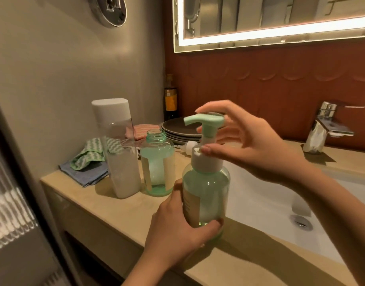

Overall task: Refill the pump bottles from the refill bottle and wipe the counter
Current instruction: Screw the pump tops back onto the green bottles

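My left hand [177, 228] grips the base of a green pump bottle [206, 195] held just above the counter's front edge. Its mint pump head [204, 120] and white collar are on the neck, and my right hand [239, 141] pinches them from the right with curled fingers. A second green bottle [157, 168] stands open, without a pump, behind to the left. Its white pump [187, 146] lies on the counter behind it. The tall clear refill bottle [119, 153] with a white cap stands at the left, about half full.
Folded cloths, green-striped [93, 153] over blue, lie at the counter's back left, a pink one [140, 129] beyond. Stacked dark plates [177, 129] and a brown bottle [171, 98] sit by the wall. The white sink [270, 203] and chrome tap [321, 131] are to the right.
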